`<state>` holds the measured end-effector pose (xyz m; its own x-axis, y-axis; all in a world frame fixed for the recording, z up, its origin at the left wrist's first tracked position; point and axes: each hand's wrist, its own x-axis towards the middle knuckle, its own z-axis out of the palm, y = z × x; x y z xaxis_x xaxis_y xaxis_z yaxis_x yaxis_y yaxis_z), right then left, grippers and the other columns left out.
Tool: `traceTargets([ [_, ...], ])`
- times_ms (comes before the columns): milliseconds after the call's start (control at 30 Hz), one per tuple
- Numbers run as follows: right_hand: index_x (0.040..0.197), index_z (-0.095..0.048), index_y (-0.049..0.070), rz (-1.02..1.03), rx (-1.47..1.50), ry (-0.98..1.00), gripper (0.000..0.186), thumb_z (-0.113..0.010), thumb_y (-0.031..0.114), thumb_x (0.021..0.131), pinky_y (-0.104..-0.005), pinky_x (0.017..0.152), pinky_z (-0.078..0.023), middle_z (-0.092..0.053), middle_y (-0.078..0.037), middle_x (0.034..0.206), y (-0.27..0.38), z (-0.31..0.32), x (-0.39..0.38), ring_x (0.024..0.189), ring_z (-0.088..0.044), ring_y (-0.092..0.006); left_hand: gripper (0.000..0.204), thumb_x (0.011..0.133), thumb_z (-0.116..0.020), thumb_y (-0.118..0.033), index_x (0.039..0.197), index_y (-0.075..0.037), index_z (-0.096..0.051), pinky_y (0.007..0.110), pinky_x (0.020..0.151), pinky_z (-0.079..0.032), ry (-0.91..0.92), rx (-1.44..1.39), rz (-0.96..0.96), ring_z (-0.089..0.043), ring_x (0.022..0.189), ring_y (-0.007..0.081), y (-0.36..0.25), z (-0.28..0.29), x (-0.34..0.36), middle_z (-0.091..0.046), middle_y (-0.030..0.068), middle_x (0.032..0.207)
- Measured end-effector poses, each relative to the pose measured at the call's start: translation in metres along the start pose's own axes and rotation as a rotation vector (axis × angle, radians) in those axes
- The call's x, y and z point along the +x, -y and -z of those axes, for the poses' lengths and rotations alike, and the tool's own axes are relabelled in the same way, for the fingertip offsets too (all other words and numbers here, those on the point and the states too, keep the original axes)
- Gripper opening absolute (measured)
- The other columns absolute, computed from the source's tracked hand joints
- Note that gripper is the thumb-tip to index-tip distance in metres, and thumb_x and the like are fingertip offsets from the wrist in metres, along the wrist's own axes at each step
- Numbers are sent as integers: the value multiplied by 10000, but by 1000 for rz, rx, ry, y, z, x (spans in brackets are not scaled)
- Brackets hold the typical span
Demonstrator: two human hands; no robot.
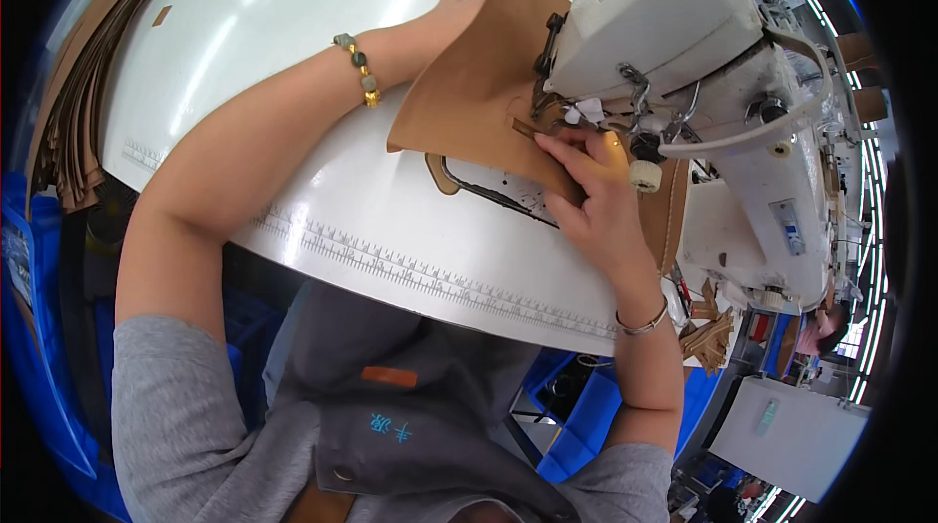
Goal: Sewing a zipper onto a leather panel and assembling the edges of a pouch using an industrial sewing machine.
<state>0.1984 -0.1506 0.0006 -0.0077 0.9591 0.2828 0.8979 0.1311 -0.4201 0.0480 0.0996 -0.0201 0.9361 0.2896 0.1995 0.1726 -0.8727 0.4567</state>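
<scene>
I see open white table (293,83) left, sewing machine (684,44) blocking right, leather stacks (68,123) crowding far-left edge

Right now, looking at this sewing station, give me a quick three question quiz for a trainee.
1. True or false: the left hand lies flat on the tan leather piece.
2. Which wrist wears the beaded bracelet? A) left B) right C) neither
3. Fill in: the right hand presses the leather beside the white ______.

Key
1. True; the palm rests on its far edge.
2. A; the right wrist has a thin metal bangle.
3. Sewing machine; the fingers sit close to its needle area.
</scene>
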Motion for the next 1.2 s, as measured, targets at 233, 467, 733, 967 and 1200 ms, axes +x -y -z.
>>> traceTargets([
  [233,1338,-687,87,-6,5,2,566,-749,122,777,-420,875,-557,-678,-157,1245,-3,-4,4,981,-689,-353,529,1000,-597,-379,1467,-137,-539,703,1096,-300,90,-113,-25,-509,1384,282,-4,7,14,-565,70,1488],
  [467,1361,-684,100,8,27,5,581,-748,121,784,-430,912,-558,-700,-163,1217,-6,-4,2,1011,-690,-375,483,998,-620,-339,1423,-115,-573,638,1081,-343,163,-222,-10,-527,1337,256,4,10,22,-592,74,1440],
  [733,1369,-679,75,-23,92,55,616,-779,66,761,-446,1006,-529,-699,-185,1249,-7,-2,2,1128,-665,-383,430,996,-646,-292,1374,-89,-612,563,1063,-393,277,-405,21,-548,1284,228,15,16,23,-623,78,1386],
  [967,1501,-578,135,-55,68,162,656,-698,75,858,-403,1086,-458,-563,-179,1375,-3,4,0,1264,-572,-363,384,994,-669,-252,1330,-67,-645,498,1048,-436,404,-638,72,-567,1238,203,23,19,22,-650,81,1338],
  [1200,1450,-620,96,-7,96,128,622,-701,52,835,-403,1061,-476,-587,-172,1321,-2,1,1,1231,-594,-356,339,992,-692,-211,1286,-44,-679,433,1033,-479,453,-746,96,-586,1192,178,35,16,18,-677,85,1291],
])
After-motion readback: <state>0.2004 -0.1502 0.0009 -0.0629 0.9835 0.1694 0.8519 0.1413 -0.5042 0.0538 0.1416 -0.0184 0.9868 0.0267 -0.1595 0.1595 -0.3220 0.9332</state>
